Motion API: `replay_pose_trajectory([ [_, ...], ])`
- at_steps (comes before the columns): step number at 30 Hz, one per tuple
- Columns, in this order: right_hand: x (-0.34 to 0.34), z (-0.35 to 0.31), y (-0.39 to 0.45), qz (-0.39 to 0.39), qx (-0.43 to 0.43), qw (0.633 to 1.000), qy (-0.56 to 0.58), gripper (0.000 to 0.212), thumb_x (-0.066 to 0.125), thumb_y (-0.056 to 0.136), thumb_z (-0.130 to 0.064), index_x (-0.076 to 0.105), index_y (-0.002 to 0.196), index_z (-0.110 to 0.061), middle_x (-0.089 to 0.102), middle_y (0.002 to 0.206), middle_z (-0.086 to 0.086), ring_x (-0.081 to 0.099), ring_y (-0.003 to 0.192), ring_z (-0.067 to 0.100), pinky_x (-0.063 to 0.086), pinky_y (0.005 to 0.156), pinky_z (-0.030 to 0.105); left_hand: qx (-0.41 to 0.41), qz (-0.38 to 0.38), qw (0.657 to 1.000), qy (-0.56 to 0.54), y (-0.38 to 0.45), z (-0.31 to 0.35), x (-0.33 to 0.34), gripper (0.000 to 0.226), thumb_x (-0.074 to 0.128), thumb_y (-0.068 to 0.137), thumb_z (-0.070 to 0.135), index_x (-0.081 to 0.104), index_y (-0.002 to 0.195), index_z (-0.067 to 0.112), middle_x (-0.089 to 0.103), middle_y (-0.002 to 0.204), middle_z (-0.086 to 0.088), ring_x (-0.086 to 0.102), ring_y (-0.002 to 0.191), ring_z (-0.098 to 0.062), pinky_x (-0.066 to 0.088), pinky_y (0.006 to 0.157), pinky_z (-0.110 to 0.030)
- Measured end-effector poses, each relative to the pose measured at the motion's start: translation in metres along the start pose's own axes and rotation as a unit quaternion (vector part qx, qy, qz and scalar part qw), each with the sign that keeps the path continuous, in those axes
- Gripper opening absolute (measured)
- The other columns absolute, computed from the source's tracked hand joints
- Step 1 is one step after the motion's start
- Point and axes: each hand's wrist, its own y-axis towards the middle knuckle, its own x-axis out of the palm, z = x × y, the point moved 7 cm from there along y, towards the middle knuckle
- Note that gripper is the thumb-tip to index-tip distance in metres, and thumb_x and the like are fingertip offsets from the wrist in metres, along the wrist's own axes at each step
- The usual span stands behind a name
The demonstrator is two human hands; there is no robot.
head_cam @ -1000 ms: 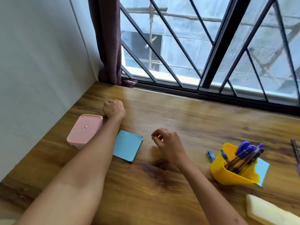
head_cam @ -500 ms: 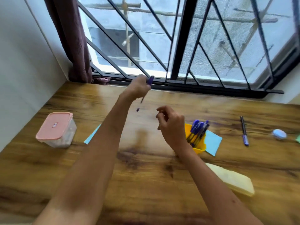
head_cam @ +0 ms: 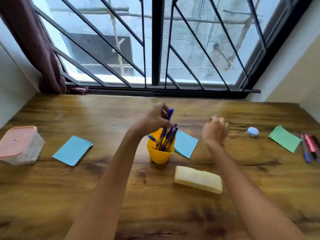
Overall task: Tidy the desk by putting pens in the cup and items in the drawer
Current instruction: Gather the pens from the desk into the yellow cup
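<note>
A yellow cup (head_cam: 160, 151) stands mid-desk with several purple and blue pens in it. My left hand (head_cam: 153, 119) is just above the cup and pinches a purple pen (head_cam: 170, 113), its lower end down among the pens in the cup. My right hand (head_cam: 214, 130) hovers low over the desk to the right of the cup, fingers curled downward and blurred. A purple tip (head_cam: 222, 144) of a pen shows under its wrist; whether the fingers hold it is hidden. More pens (head_cam: 310, 148) lie at the far right edge.
A pink-lidded clear box (head_cam: 17, 144) sits far left. Blue papers lie left of the cup (head_cam: 72, 150) and behind it (head_cam: 186, 143). A pale yellow pad (head_cam: 198, 181) lies in front, a small blue round item (head_cam: 252, 131) and green paper (head_cam: 284, 138) to the right.
My left hand picked up a purple pen near the window and carried it down to the cup. My right hand moved right, over the pen lying beside the cup. The view shifted right.
</note>
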Motion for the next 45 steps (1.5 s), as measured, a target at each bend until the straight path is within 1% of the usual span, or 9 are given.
replay_pose_trajectory([
  [6,0.024,0.026,0.002,-0.075,-0.021,0.989,-0.129,0.029,0.039,0.090,0.001,0.063,0.105,0.000,0.063,0.111,0.020,0.055,0.107,0.037,0.045,0.089,0.041,-0.026,-0.028,0.987,0.155,-0.002,-0.012,0.002,0.033,0.064,0.072,-0.014,0.054,0.075,0.018,0.060,0.077,-0.008,0.059,0.073,-0.023,0.054,0.072,-0.041],
  [11,0.015,0.031,0.002,-0.029,-0.030,0.992,-0.119,0.022,0.043,0.090,0.004,0.062,0.102,0.000,0.061,0.106,0.019,0.056,0.100,0.037,0.048,0.080,0.044,-0.068,-0.052,0.991,0.099,-0.009,-0.015,-0.003,0.019,0.067,0.079,-0.008,0.059,0.090,0.005,0.061,0.077,-0.008,0.061,0.070,-0.018,0.054,0.068,-0.030],
  [18,0.014,0.048,0.004,-0.063,0.005,0.985,-0.158,0.024,0.049,0.093,-0.004,0.056,0.114,0.002,0.060,0.116,0.022,0.055,0.108,0.037,0.048,0.088,0.041,-0.081,0.205,0.972,0.086,-0.016,-0.016,-0.028,0.021,0.046,0.099,0.015,0.059,0.111,0.004,0.065,0.096,-0.011,0.058,0.090,-0.017,0.042,0.074,-0.025],
  [25,0.016,0.039,-0.005,-0.147,0.105,0.983,-0.006,0.026,0.062,0.087,-0.010,0.059,0.110,0.001,0.065,0.109,0.019,0.063,0.097,0.033,0.048,0.074,0.032,-0.069,0.189,0.976,0.085,-0.014,-0.007,-0.017,0.017,0.049,0.097,0.012,0.062,0.108,0.006,0.064,0.099,-0.010,0.059,0.094,-0.018,0.043,0.071,-0.022],
  [27,0.015,0.028,-0.013,-0.192,0.171,0.951,0.172,0.025,0.065,0.081,-0.003,0.062,0.104,0.006,0.067,0.092,0.021,0.066,0.080,0.031,0.057,0.071,0.040,-0.050,0.192,0.977,0.083,-0.013,-0.001,-0.016,0.017,0.050,0.097,0.011,0.061,0.108,0.006,0.064,0.099,-0.009,0.059,0.095,-0.017,0.042,0.074,-0.022],
  [30,0.003,-0.017,-0.034,-0.295,0.224,0.792,0.486,0.025,0.051,0.088,0.010,0.050,0.110,-0.001,0.063,0.083,0.024,0.066,0.072,0.030,0.058,0.074,0.043,-0.020,0.203,0.976,0.080,-0.015,0.010,-0.018,0.018,0.051,0.096,0.010,0.062,0.110,0.005,0.064,0.099,-0.008,0.059,0.095,-0.016,0.042,0.076,-0.021],
  [33,-0.020,-0.059,-0.048,-0.346,0.168,0.719,0.580,0.022,0.046,0.091,0.010,0.054,0.109,0.001,0.064,0.093,0.025,0.069,0.081,0.032,0.059,0.079,0.041,-0.004,0.213,0.974,0.073,-0.015,0.014,-0.021,0.016,0.053,0.095,0.011,0.063,0.108,0.007,0.066,0.098,-0.008,0.060,0.093,-0.016,0.042,0.077,-0.022],
  [41,-0.022,-0.079,-0.085,-0.340,-0.029,0.869,0.358,0.014,0.069,0.074,0.008,0.067,0.074,-0.006,0.068,0.079,0.012,0.067,0.071,0.021,0.060,0.071,0.030,0.039,0.225,0.973,0.039,-0.021,0.025,-0.015,0.013,0.055,0.094,0.011,0.063,0.104,0.008,0.065,0.095,-0.005,0.058,0.088,-0.011,0.041,0.062,-0.002],
  [45,-0.024,-0.085,-0.089,-0.287,-0.107,0.912,0.274,0.016,0.077,0.069,-0.005,0.072,0.085,-0.007,0.072,0.083,0.012,0.069,0.080,0.024,0.057,0.080,0.041,0.053,0.288,0.955,0.049,-0.026,0.039,-0.015,0.013,0.057,0.093,0.014,0.063,0.103,0.009,0.065,0.094,-0.004,0.059,0.087,-0.013,0.048,0.076,-0.017],
])
